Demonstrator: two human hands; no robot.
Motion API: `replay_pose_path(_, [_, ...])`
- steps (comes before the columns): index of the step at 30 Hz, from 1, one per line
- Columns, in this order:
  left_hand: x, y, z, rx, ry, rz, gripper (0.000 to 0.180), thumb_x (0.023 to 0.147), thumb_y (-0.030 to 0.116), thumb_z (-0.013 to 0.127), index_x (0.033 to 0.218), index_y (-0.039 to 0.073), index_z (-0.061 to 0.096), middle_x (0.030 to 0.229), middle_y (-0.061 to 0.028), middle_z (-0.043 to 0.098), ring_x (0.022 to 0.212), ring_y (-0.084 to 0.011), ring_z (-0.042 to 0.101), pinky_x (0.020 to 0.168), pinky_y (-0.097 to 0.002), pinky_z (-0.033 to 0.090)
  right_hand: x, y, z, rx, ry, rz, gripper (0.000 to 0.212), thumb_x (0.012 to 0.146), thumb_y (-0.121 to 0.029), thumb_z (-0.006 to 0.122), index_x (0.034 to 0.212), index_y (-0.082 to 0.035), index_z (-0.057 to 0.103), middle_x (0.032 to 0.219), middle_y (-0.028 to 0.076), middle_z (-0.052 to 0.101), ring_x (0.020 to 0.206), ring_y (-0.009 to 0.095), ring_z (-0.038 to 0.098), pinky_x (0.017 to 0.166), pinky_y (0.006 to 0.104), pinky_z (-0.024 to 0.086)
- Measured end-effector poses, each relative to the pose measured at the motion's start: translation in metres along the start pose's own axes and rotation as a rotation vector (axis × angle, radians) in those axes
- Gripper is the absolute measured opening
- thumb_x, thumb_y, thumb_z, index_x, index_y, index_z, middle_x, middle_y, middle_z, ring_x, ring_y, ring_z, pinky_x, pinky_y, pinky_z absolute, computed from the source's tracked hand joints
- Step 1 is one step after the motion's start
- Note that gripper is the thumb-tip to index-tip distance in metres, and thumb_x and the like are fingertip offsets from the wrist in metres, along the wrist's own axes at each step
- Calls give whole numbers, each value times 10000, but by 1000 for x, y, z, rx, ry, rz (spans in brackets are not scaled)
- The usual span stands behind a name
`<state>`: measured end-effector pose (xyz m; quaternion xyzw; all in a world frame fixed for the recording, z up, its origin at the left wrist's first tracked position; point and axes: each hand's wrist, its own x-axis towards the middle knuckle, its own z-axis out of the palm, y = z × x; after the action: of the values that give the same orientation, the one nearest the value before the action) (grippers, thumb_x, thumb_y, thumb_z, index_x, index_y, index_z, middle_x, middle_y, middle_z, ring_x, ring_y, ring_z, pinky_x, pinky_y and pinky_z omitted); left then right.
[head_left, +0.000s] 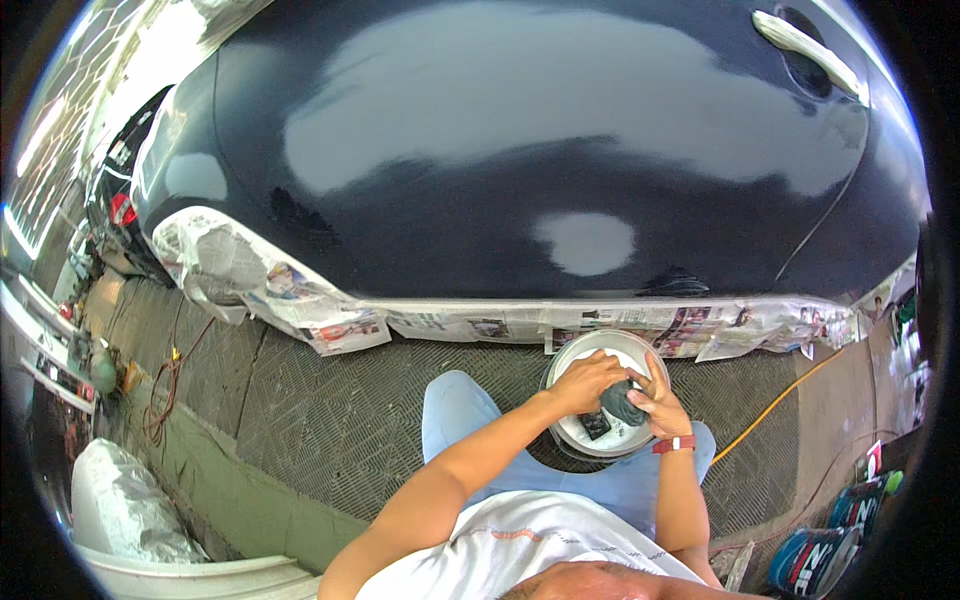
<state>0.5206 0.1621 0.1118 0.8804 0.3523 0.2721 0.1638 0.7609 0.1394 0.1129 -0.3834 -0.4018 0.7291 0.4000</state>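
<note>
Dark grey pad [622,400] sat between both my hands, held over the white bucket [640,350] at my knees. Looked like a soft sanding pad or sponge, probably wet: light, squashy, likely slippery, so I judged a pinch across its edges safer than a flat palm. Left hand [583,383] curled over its top-left, right hand [658,405] gripped its right side; both closed on it. A second dark square piece [595,424] lay in the bucket below.

Floor [330,420] was dark ribbed matting, likely grippy. Right ahead: dark car door panel [520,200], glossy with dull grey patches, lower edge masked with newspaper [600,322]. Orange cable [770,408] ran across the floor on my right; paint cans [835,540] further right.
</note>
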Motion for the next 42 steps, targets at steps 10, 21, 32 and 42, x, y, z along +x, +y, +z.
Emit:
replay_pose_path(10, [29,-1,21,460,-181,258,359,774,150,785,1109,50,704,1109,-150,754,1028,-301,741,723,-386,641,19,23,5,-383,-101,293,633,796,-63,912,1340,-22,591,1159,144,742,892,296,791,692,431,645])
replay_pose_path(21, [34,-30,77,487,-301,-63,197,753,134,784,946,94,791,942,-117,807,889,-285,792,742,-435,633,43,58,16,-1246,221,-73,556,764,-232,922,1238,-20,724,1137,250,781,1096,401,761,944,483,594])
replay_pose_path(32, [50,1,28,391,-639,-456,354,783,218,819,1114,94,819,1075,-174,818,1022,-322,799,888,-437,633,43,55,19,-1510,285,-296,349,790,-162,771,1094,-37,651,834,207,761,791,431,757,688,538,587])
replay_pose_path(42, [-8,-30,28,-4,-248,-502,584,763,304,908,1226,49,659,1103,-198,775,1046,-436,743,898,-508,600,19,30,37,-1516,273,-380,623,744,-140,868,1294,-112,576,1117,147,684,972,398,729,838,520,603])
